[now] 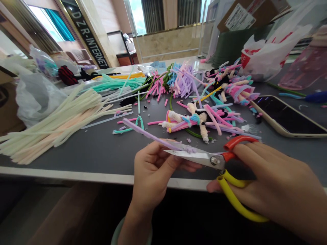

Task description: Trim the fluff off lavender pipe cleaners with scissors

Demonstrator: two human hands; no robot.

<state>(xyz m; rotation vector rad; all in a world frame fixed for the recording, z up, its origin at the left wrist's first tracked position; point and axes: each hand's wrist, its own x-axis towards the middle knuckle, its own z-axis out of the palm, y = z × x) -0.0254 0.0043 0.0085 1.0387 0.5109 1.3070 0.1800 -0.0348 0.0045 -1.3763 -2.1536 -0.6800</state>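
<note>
Lavender pipe cleaner point(148, 134): held above the near side of the desk point(114, 158), its free end pointing up and away to the left. The left hand point(150, 173) is pinched on it between thumb and fingers. The right hand point(278, 173) is closed around the red and yellow handles of the scissors point(199, 157). The handles stand apart; the blades form a narrow V lying along the stem, with loose lavender fuzz point(190, 149) on them. Whether the edges bear on the wire core cannot be told.

Hazard 1, injury: the left thumb and fingertips are right beside the blades. Closing the handles with a fingertip inside the V, or a slip of the pinch, could nick the skin.

Hazard 2, cut-through: excess squeeze, or an edge turned square to the stem, could sever the wire where only pile should come off.

Hazard 3, uneven pile: if the stem rolls or bends in the pinch, the blades may bare one side and miss another.

Hazard 4, debris: falling fuzz could settle on the wrapped figure point(195, 119) lying just beyond, among loose stems.

Hazard 5, snagging: a wide swing of the free end could catch the pale stem bundle point(63, 119) at left.
</note>
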